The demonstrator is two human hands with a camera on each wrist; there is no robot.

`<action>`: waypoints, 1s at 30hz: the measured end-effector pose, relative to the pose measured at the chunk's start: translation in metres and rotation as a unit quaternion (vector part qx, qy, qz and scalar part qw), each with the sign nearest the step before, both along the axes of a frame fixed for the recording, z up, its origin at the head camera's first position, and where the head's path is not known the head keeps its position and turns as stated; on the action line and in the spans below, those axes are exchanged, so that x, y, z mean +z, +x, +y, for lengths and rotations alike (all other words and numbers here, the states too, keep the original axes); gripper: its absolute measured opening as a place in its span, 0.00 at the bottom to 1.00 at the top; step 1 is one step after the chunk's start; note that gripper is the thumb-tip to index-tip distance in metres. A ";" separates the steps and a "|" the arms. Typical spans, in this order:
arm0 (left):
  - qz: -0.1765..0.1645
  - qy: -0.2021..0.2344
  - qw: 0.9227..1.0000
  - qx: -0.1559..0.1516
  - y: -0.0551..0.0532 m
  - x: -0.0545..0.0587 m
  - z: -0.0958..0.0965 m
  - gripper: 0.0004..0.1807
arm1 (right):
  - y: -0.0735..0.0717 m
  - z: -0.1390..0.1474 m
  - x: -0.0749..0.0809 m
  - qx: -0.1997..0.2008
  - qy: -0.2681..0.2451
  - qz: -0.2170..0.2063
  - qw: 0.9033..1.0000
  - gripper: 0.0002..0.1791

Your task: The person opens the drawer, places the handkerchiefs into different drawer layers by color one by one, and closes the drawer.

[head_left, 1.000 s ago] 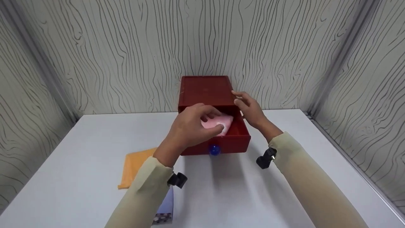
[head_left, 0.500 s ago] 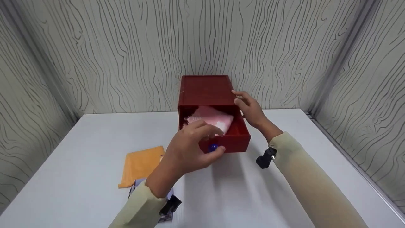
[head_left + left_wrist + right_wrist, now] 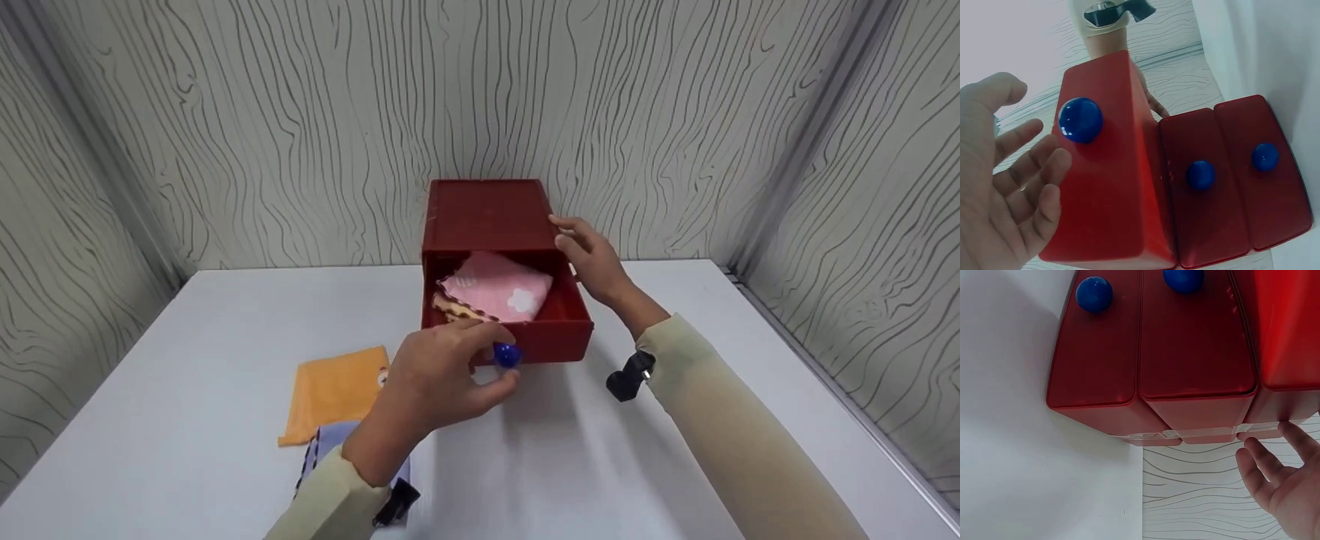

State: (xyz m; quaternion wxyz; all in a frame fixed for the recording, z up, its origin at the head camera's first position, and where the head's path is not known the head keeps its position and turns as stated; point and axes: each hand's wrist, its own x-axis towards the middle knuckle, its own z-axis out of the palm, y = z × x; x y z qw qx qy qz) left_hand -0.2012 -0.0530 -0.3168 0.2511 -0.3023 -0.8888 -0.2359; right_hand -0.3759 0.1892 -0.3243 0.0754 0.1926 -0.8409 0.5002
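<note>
A red cabinet (image 3: 487, 214) of stacked drawers stands against the back wall, its top drawer (image 3: 555, 342) pulled out. Inside that drawer lies a folded pink cloth (image 3: 499, 283) with a white flower, over a yellowish cloth (image 3: 457, 306) edged in dark trim. My left hand (image 3: 439, 371) is in front of the drawer's blue knob (image 3: 507, 355), thumb and fingers spread around it; in the left wrist view a gap shows between the fingers and the knob (image 3: 1080, 120). My right hand (image 3: 596, 262) rests its fingertips on the cabinet's right side, fingers loosely extended.
On the white table (image 3: 187, 375), an orange cloth (image 3: 334, 390) lies to the left, with a lilac cloth (image 3: 334, 433) in front of it, partly under the left forearm. Two lower drawers (image 3: 1199, 219) with blue knobs are closed. Wood-patterned walls (image 3: 360, 135) enclose the table.
My left hand has drawn back from over the open drawer and come down to the blue knob, uncovering the pink cloth. My right hand has stayed at the cabinet's side.
</note>
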 end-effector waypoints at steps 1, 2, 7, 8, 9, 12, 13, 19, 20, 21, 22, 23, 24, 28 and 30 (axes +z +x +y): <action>0.000 -0.007 1.000 0.009 0.000 -0.001 0.000 0.15 | 0.000 0.000 0.000 0.000 0.000 -0.001 1.000 0.23; 0.000 -0.013 1.000 0.018 -0.001 -0.002 0.001 0.15 | 0.000 0.000 -0.001 0.000 0.000 -0.002 1.000 0.23; -0.008 -0.022 0.999 0.044 -0.002 -0.006 0.002 0.16 | 0.000 0.000 0.000 0.000 -0.005 -0.004 1.000 0.23; -0.009 -0.019 0.999 0.045 -0.003 -0.007 0.003 0.16 | 0.001 0.000 0.000 0.000 -0.006 -0.004 1.000 0.23; -0.008 -0.018 0.999 0.046 -0.003 -0.008 0.003 0.16 | 0.001 -0.001 0.000 0.001 -0.008 -0.003 1.000 0.24; 0.005 -0.017 0.999 0.051 -0.005 -0.010 0.004 0.14 | 0.005 -0.002 0.003 0.004 -0.011 0.000 1.000 0.24; 0.010 -0.017 0.998 0.052 -0.005 -0.010 0.005 0.14 | 0.007 -0.003 0.005 0.005 -0.010 0.001 1.000 0.24; 0.019 -0.020 0.998 0.058 -0.007 -0.009 0.006 0.12 | 0.005 -0.002 0.004 0.002 -0.011 0.001 1.000 0.23; 0.017 -0.020 0.998 0.059 -0.007 -0.009 0.006 0.13 | 0.002 -0.001 0.002 0.000 -0.010 0.000 1.000 0.23; 0.014 -0.020 0.998 0.060 -0.007 -0.009 0.006 0.13 | 0.002 -0.001 0.002 -0.001 -0.007 0.000 1.000 0.23; 0.012 -0.020 0.998 0.060 -0.008 -0.009 0.005 0.13 | 0.002 -0.001 0.002 -0.002 -0.006 -0.001 1.000 0.23; 0.011 -0.019 0.998 0.061 -0.008 -0.010 0.005 0.13 | 0.002 -0.001 0.002 -0.002 -0.006 -0.002 1.000 0.23; 0.008 -0.017 0.998 0.062 -0.009 -0.010 0.005 0.13 | 0.003 -0.001 0.002 -0.001 -0.006 -0.003 1.000 0.23; -0.007 -0.009 0.998 0.064 -0.012 -0.010 0.004 0.13 | 0.003 -0.001 0.002 0.002 -0.007 -0.010 1.000 0.23; -0.020 -0.005 0.997 0.068 -0.014 -0.009 0.003 0.13 | 0.003 -0.001 0.002 0.005 -0.006 -0.013 1.000 0.23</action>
